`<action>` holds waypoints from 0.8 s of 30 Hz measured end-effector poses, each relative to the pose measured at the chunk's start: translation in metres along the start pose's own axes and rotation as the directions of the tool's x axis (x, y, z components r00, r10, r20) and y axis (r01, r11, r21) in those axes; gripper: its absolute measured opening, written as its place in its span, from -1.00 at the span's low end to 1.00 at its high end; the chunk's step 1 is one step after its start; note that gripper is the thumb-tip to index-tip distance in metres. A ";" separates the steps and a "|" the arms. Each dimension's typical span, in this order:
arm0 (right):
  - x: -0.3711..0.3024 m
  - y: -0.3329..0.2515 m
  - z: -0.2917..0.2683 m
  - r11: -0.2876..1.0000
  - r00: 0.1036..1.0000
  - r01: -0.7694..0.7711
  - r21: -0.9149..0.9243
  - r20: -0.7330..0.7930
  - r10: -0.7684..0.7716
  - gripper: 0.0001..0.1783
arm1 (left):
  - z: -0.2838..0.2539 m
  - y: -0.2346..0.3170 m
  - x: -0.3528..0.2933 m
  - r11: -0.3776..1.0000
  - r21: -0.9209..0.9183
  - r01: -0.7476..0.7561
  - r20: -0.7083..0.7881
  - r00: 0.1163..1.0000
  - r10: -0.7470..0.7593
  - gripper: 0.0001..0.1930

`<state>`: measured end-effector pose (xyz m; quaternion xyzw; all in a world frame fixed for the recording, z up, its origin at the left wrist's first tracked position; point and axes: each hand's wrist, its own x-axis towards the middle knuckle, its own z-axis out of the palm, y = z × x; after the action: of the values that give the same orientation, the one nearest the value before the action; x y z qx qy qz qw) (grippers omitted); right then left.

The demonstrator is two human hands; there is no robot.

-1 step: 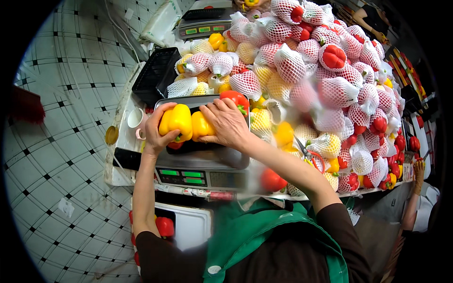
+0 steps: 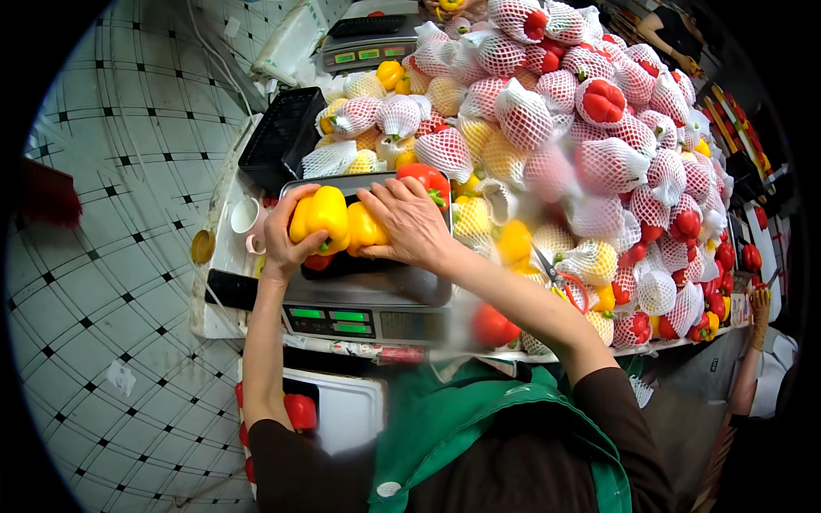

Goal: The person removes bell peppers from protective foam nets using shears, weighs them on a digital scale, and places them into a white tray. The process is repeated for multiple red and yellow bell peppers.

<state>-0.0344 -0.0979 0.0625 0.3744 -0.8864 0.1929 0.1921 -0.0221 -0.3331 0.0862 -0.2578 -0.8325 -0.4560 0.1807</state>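
My left hand [image 2: 289,232] is closed around a large yellow bell pepper [image 2: 320,215], with the thumb near its green stem. Beside it, my right hand [image 2: 407,219] grips a second yellow bell pepper [image 2: 365,227] from the right, fingers over its top. The two peppers appear to touch. Both are over a black tray [image 2: 342,266] on the metal weighing scale [image 2: 402,289], whose green displays are lit. At the far right corner of the scale a red and orange bell pepper [image 2: 425,182] lies next to my right fingers. Part of another red pepper [image 2: 317,262] shows under the left one.
Bell peppers in white foam nets [image 2: 526,120] are heaped behind and to the right. Orange-handled scissors [image 2: 571,291] lie among them. On the left are a black crate [image 2: 282,137], a mug [image 2: 246,215] and a dark phone [image 2: 231,289]. Another person's hand [image 2: 759,312] shows at far right.
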 end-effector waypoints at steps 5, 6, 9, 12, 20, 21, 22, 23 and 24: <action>-0.031 0.010 -0.015 0.945 0.978 0.127 0.301 -0.200 -0.067 -0.26 | 0.013 0.008 0.000 0.998 0.021 0.057 -0.243 0.969 -0.051 -0.41; -0.048 0.010 -0.020 0.910 0.978 0.101 0.402 -0.206 -0.018 -0.27 | 0.017 0.024 -0.001 0.996 -0.031 0.079 -0.269 0.959 -0.085 -0.40; -0.100 -0.014 -0.053 0.503 0.967 -0.212 0.838 0.107 0.230 -0.12 | 0.032 0.077 -0.002 0.982 -0.170 0.079 -0.147 0.984 -0.105 -0.28; -0.137 -0.034 -0.077 -0.206 0.906 -0.303 0.930 0.349 0.240 0.13 | 0.066 0.110 -0.024 0.987 0.137 -0.088 0.059 0.995 0.080 -0.18; -0.213 -0.017 -0.090 -0.335 0.603 -0.255 0.907 0.420 0.678 0.11 | 0.185 0.165 -0.053 0.936 -0.353 -0.013 0.162 0.984 0.075 -0.29; -0.219 -0.004 -0.092 -0.224 0.615 -0.272 0.936 0.348 0.708 0.09 | 0.191 0.167 -0.056 0.919 -0.394 0.004 0.110 0.993 0.043 -0.34; -0.221 0.006 -0.092 -0.111 0.629 -0.285 0.952 0.273 0.728 0.07 | 0.194 0.168 -0.060 0.900 -0.435 0.018 0.059 0.998 0.008 -0.39; -0.214 0.015 -0.096 0.062 0.658 -0.361 0.931 0.207 0.724 0.04 | 0.194 0.171 -0.062 0.899 -0.438 0.029 -0.030 0.998 -0.047 -0.55; -0.202 0.025 -0.107 0.241 0.685 -0.421 0.875 0.133 0.716 0.01 | 0.196 0.171 -0.063 0.886 -0.462 0.043 -0.007 0.999 -0.052 -0.59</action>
<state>0.0986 0.0896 0.0511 0.0298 -0.6991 0.7140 0.0249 0.1172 -0.1055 0.0651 -0.2687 -0.7044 -0.6476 0.1111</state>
